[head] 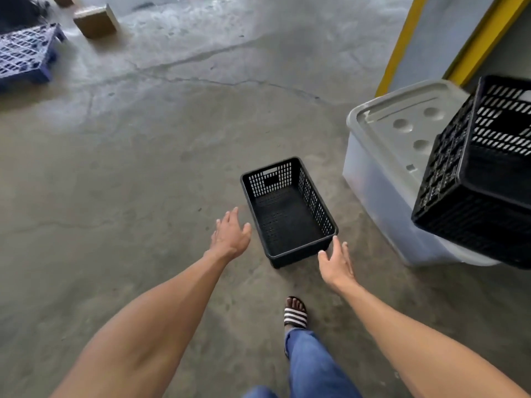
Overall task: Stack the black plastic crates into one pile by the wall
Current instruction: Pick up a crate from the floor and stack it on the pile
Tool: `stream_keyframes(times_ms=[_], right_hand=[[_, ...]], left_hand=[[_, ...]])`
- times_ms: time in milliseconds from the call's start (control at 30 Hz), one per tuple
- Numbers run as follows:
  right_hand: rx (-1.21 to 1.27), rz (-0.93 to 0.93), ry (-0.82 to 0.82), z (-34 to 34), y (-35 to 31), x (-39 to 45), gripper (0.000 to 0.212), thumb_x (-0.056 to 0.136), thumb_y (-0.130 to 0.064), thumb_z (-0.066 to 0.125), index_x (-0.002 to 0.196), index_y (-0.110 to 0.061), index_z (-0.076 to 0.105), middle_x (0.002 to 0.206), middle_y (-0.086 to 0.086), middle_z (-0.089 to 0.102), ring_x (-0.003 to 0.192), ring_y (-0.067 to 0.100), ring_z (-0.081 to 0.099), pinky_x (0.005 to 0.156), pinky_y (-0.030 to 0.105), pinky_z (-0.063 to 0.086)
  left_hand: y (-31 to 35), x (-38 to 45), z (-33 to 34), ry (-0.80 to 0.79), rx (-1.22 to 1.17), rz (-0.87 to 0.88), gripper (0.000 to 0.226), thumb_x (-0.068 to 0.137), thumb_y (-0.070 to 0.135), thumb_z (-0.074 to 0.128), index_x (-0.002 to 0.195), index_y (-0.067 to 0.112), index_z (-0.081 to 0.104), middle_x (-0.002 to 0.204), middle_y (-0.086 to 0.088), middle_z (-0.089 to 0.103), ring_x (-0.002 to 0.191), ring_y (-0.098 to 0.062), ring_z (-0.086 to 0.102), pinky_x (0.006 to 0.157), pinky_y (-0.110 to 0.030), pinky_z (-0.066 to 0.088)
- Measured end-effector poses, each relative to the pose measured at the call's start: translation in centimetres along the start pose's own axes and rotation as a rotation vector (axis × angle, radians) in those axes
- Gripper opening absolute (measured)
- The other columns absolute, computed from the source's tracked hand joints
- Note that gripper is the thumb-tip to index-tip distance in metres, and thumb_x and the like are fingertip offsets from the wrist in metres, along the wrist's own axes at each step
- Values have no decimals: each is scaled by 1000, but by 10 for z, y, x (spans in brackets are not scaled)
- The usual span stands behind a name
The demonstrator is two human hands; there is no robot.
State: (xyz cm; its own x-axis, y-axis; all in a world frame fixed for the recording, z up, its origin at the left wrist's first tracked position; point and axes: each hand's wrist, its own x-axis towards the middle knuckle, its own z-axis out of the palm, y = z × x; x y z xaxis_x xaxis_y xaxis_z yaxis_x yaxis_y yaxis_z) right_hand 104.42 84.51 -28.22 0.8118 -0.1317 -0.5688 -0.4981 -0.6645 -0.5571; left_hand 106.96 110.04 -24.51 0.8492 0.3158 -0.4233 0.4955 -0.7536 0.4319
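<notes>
A small black plastic crate with slotted walls stands upright and empty on the concrete floor. My left hand hovers open just left of its near end, fingers spread, not touching it. My right hand is open at the crate's near right corner, fingertips at or almost at the rim. A larger black crate rests tilted on the lid of a translucent storage bin at the right edge, partly cut off by the frame.
The translucent bin with grey lid stands right of the small crate, near a grey wall with yellow trim. A blue plastic pallet and a cardboard box lie far left. My sandalled foot is behind the crate.
</notes>
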Motion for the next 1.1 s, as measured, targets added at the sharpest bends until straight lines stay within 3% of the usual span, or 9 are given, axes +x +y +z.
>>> stream_keyframes(times_ms=[200, 400, 800, 967, 1100], right_hand=[[120, 142, 7, -1, -41, 71, 66, 101, -33, 44, 158, -18, 16, 166, 14, 7, 153, 28, 11, 121, 36, 11], [333, 352, 83, 27, -51, 147, 64, 100, -30, 46, 157, -16, 21, 165, 13, 17, 152, 26, 16, 121, 39, 16], [798, 989, 390, 158, 3, 333, 75, 96, -28, 53, 158, -17, 11, 161, 13, 23, 143, 34, 31, 114, 43, 27], [976, 1173, 370, 199, 35, 363, 71, 95, -31, 58, 153, -15, 21, 158, 11, 29, 139, 35, 36, 111, 48, 32], [1147, 1174, 283, 217, 54, 370, 64, 98, -31, 57, 153, -17, 28, 160, 9, 29, 145, 31, 31, 116, 45, 28]], left_hand=[[42, 118, -9, -91, 15, 51, 68, 96, 40, 43, 156, 14, 24, 161, -8, 30, 149, -29, 26, 120, -50, 26], [53, 239, 10, -164, 47, 80, 67, 96, 36, 44, 156, 13, 25, 161, -8, 32, 147, -28, 31, 119, -48, 27], [-1, 532, 140, -301, 276, 145, 77, 76, 44, 40, 146, 12, 39, 145, -16, 51, 134, -36, 47, 111, -53, 39], [13, 586, 182, -303, 334, 201, 78, 83, 30, 48, 154, 12, 22, 155, -16, 35, 142, -34, 35, 116, -50, 31], [20, 614, 205, -315, 307, 185, 73, 76, 29, 48, 146, 16, 35, 142, -17, 51, 129, -36, 50, 110, -49, 40]])
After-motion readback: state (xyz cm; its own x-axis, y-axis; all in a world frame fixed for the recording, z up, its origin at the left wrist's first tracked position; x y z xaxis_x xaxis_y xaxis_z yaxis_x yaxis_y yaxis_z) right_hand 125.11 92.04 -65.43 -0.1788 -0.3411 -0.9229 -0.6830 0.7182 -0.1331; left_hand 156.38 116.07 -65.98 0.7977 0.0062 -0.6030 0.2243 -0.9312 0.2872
